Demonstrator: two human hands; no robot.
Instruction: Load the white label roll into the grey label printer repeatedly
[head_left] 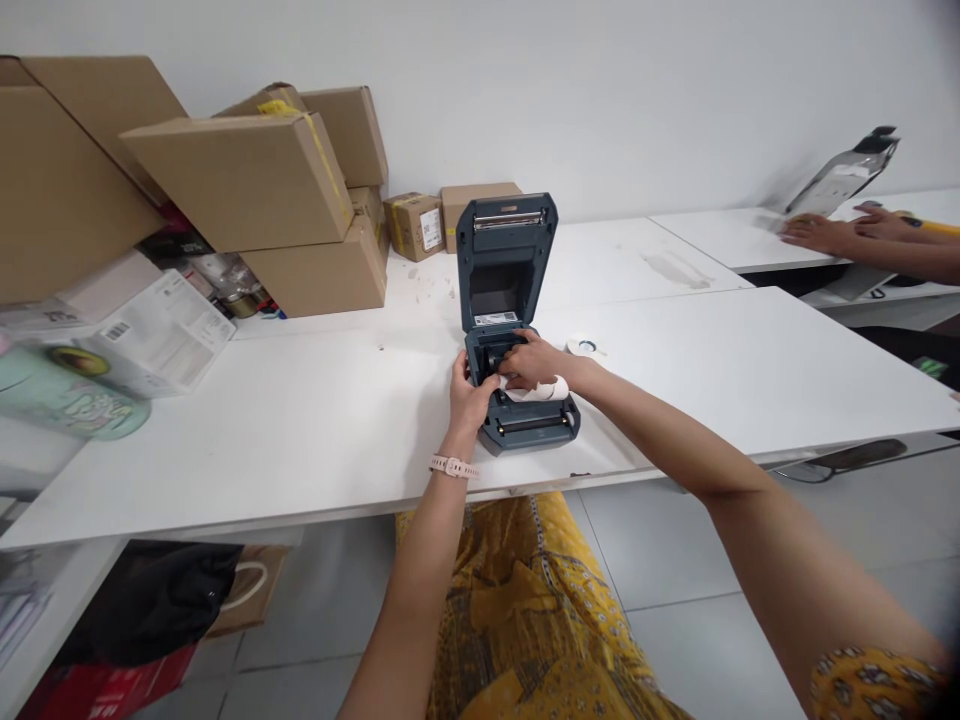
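A dark grey label printer (529,437) stands near the front edge of the white table with its lid (510,250) raised. My left hand (471,395) grips the printer's left side wall, with the thumb over the rim. Inside the open compartment, the bent fingers of my right hand (531,362) are on a white paper roll (547,390). A curled end of the paper sticks out below the palm, and my fingers hide most of the roll. Just right of the printer lies a small white roll (586,348) on the table.
Cardboard boxes (247,180) are stacked at the back left, with smaller ones (414,225) behind the printer. A mint-green bottle (75,395) lies by a white box (161,335) at left. Another person's hands (825,235) rest on the far-right table beside a clear-bodied item (847,180).
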